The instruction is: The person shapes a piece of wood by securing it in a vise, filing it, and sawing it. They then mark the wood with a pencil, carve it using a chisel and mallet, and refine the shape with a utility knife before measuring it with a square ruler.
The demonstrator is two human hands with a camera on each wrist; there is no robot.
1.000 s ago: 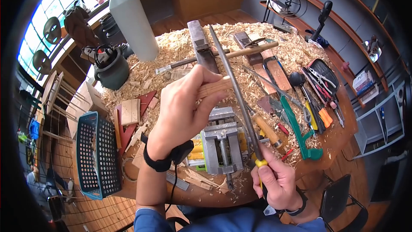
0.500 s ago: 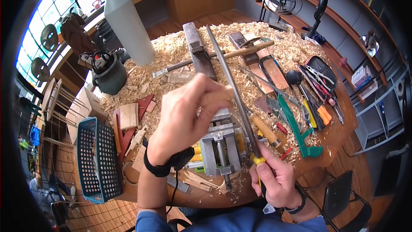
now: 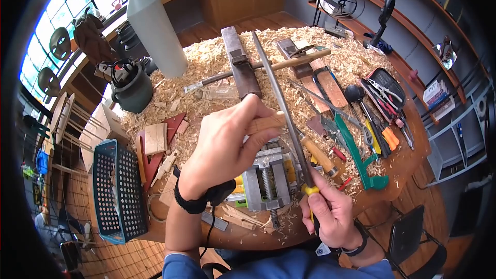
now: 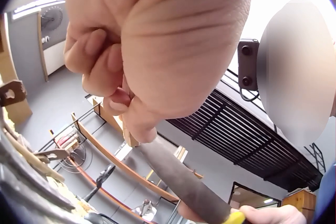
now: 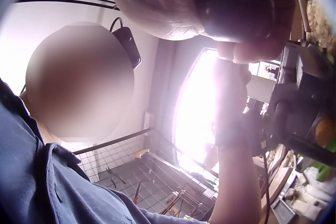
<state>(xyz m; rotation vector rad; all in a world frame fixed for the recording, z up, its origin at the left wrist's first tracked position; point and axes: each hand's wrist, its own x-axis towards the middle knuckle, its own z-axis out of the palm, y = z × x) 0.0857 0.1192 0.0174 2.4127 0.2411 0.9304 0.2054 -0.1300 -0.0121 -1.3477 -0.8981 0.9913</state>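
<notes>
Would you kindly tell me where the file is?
In the head view, the file slants right of centre, from the right hand past the wooden stick.

Wood piece (image 3: 268,122) left of file (image 3: 279,95)

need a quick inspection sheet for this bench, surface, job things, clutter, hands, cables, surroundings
Surface: round-edged wooden table, largely covered in wood shavings.
Job's things: small wood piece with a long file at its end.
Clutter: vise, pliers and other tools lie about; perforated basket at the left edge.
Hands: left hand pinches the wood piece; right hand grips the file's handle.
Cables: thin black cable hangs from the left wrist's device.
Surroundings: window, wall shelves, black chair.
</notes>
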